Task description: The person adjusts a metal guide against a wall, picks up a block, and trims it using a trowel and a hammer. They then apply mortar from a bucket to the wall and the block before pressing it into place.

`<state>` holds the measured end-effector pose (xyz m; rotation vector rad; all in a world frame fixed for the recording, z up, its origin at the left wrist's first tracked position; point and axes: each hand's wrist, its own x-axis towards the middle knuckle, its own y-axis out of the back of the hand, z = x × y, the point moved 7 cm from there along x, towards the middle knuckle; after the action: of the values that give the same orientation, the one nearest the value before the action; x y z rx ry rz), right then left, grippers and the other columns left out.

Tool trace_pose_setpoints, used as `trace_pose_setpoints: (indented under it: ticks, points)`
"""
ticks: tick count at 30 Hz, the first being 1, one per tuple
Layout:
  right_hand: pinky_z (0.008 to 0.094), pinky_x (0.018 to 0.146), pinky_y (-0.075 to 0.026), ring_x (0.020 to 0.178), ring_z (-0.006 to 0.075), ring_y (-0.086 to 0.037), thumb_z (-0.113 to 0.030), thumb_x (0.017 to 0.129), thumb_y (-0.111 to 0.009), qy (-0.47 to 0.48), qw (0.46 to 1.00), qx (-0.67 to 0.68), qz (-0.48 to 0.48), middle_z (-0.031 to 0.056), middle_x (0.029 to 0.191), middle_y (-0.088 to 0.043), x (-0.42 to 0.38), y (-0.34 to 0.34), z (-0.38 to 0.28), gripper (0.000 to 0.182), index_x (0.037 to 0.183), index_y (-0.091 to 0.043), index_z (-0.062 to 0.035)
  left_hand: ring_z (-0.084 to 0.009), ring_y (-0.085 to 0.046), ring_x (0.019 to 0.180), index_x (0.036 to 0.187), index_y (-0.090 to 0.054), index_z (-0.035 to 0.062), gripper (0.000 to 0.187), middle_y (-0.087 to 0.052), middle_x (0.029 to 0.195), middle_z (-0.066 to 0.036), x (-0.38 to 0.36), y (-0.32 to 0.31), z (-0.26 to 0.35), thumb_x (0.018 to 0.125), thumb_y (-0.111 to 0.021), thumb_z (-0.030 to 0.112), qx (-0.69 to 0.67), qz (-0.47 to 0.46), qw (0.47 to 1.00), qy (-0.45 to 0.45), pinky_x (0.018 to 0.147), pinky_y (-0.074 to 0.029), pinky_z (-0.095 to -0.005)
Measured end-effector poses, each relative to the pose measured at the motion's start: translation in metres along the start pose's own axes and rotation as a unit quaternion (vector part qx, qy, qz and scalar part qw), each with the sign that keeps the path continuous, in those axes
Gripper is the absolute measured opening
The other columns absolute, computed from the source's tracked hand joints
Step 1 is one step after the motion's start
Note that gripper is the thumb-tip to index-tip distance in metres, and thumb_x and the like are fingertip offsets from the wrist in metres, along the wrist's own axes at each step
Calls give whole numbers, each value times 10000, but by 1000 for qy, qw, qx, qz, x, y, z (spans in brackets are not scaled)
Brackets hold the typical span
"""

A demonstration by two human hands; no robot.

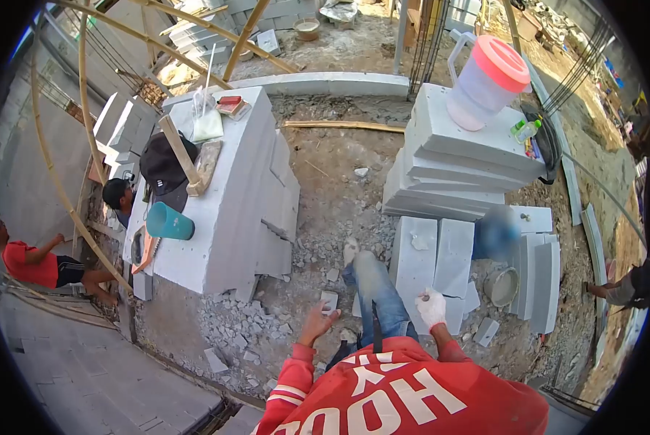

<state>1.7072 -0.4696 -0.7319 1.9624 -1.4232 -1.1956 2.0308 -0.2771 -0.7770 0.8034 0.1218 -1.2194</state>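
At the far left a person in a red shirt (27,262) sits low beside the grey wall, and another person's dark head (114,193) shows just behind the big stack of white blocks (230,217). On top of this stack lie a teal cup (169,222) on its side, a black cap (164,165), a wooden-handled tool (182,156) and a clear plastic bag (207,123). Below the stack the ground is covered with broken grey rubble (252,326). The left hand (317,322) of the person who wears the camera comes out from a red sleeve and hangs over this rubble; its fingers are loosely spread and they hold nothing, and a small white block piece (330,299) lies just beside them. Between both hands the leg in blue jeans (374,290) steps forward. The right hand (432,307) wears a white glove and rests on the edge of the flat white blocks (433,257) lying on the ground; the fingers are curled narrow, but I cannot tell if they grip the block. Behind them a second stack of blocks (455,159) carries a jug with a pink lid (488,80). A grey bucket (500,286) stands near, to the right, and at the far right edge another person (629,286) bends down.
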Motion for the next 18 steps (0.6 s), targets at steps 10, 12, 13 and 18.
trace_pose_setpoints:
  ticks: [10, 12, 13, 18]
  points:
    - [391, 763, -543, 844, 341, -705, -239, 790, -668, 26, 988, 120, -98, 160, 854, -730, 329, -111, -229, 234, 943, -733, -75, -304, -707, 929, 1198, -660, 61, 455, -725, 1005, -168, 324, 57, 103, 830, -758, 309, -72, 1, 997, -10, 832, -549, -396]
    - [372, 711, -543, 786, 289, -718, -213, 791, -677, 17, 990, 90, -104, 152, 820, -728, 386, -125, -262, 212, 922, -735, -57, -349, -697, 916, 1165, -666, 70, 438, -721, 1003, -180, 373, 62, 104, 815, -757, 318, 43, -14, 999, -6, 832, -542, -432]
    - [393, 726, -545, 760, 322, -708, -251, 810, -677, -50, 970, 182, -152, 171, 784, -713, 409, -136, -271, 205, 826, -717, -51, -389, -647, 974, 1145, -662, 70, 431, -702, 1040, -186, 390, 70, 104, 807, -749, 324, 34, 5, 999, 32, 881, -503, -463]
    - [345, 548, -507, 531, 178, -656, -253, 860, -667, -121, 938, 297, -129, 106, 608, -647, 504, -108, -352, 271, 796, -688, 10, -384, -567, 1066, 1148, -654, 70, 419, -677, 1084, -168, 485, 127, 167, 819, -726, 319, 128, 120, 985, 0, 950, -438, -456]
